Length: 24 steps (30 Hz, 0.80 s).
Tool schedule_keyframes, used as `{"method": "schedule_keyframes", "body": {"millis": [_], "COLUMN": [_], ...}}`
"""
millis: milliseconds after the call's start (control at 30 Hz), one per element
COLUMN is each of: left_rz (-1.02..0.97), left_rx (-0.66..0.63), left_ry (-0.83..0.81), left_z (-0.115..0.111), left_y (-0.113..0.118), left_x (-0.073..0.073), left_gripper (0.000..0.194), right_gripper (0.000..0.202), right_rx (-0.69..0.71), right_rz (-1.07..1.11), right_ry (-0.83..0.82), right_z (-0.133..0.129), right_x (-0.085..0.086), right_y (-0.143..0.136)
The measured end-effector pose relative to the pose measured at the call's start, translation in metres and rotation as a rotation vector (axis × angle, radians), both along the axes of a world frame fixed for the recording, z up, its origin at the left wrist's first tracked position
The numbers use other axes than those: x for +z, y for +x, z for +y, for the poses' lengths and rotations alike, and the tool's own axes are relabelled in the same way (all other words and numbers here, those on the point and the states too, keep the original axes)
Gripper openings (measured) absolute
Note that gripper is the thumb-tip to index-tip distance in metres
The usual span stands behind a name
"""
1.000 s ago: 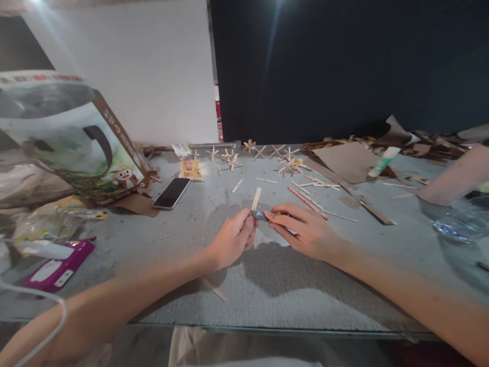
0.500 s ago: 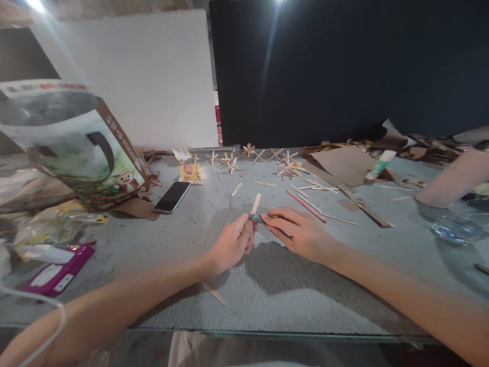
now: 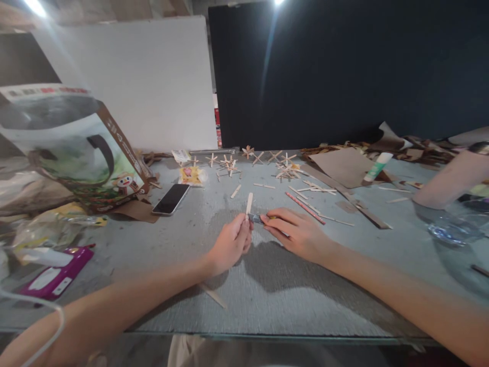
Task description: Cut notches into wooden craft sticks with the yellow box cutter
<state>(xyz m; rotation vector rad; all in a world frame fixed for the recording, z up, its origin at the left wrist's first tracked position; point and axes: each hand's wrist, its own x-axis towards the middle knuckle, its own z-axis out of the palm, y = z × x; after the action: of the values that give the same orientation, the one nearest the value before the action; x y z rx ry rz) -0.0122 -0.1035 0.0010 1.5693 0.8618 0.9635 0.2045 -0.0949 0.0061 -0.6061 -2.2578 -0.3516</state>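
Wooden stick (image 3: 249, 203) sat clamped in the left hand (image 3: 232, 241), cutter (image 3: 256, 219) in the right hand (image 3: 300, 234). Light, steady pressure seemed wisest.

"What did your remote feed lose?"
"The left hand (image 3: 231, 241) hid part of the wooden stick (image 3: 249, 203)."
"Toward nine o'clock?"
"The edge cropped the printed package (image 3: 72, 153); its lettering (image 3: 48, 92) blurred on me."

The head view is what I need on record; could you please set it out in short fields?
Left hand: grips a wooden stick
Right hand: holds a cutter-like tool, its grey end at the stick
Farther back: crossed-stick pieces, loose sticks, red patterned strip
Left side: phone, purple-and-white object
Right side: cardboard, green-and-white tube
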Motion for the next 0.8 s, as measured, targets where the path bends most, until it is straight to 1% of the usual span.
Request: {"method": "schedule_keyframes", "body": {"millis": [167, 367, 467, 533, 600, 700, 800], "left_rz": [-0.025, -0.084, -0.103, -0.103, -0.096, -0.071, -0.042], "left_rx": [-0.034, -0.074, -0.083, -0.093, -0.105, -0.106, -0.091], "left_ry": [-0.035, -0.09, -0.121, -0.144, -0.177, -0.203, -0.18], "left_z": [0.001, 0.005, 0.007, 0.008, 0.008, 0.005, 0.003], "left_y": [0.0, 0.0, -0.002, -0.003, -0.004, -0.004, -0.004], "left_x": [0.0, 0.004, 0.007, 0.008, 0.008, 0.008, 0.009], "left_gripper": [0.049, 0.046, 0.043, 0.041, 0.038, 0.035, 0.032], "right_gripper": [0.018, 0.026, 0.03, 0.031, 0.028, 0.022, 0.02], "right_rx": [0.007, -0.05, -0.081, -0.124, -0.177, -0.201, -0.175], "right_rz": [-0.004, -0.048, -0.081, -0.051, 0.037, 0.192, 0.321], "right_ry": [0.011, 0.103, 0.102, 0.089, 0.078, 0.009, -0.181], "right_z": [0.001, 0.001, 0.002, 0.005, 0.009, 0.016, 0.017], "right_x": [0.0, -0.003, -0.005, -0.005, -0.005, -0.005, -0.005], "right_y": [0.001, 0.001, 0.002, 0.004, 0.007, 0.012, 0.014]}}
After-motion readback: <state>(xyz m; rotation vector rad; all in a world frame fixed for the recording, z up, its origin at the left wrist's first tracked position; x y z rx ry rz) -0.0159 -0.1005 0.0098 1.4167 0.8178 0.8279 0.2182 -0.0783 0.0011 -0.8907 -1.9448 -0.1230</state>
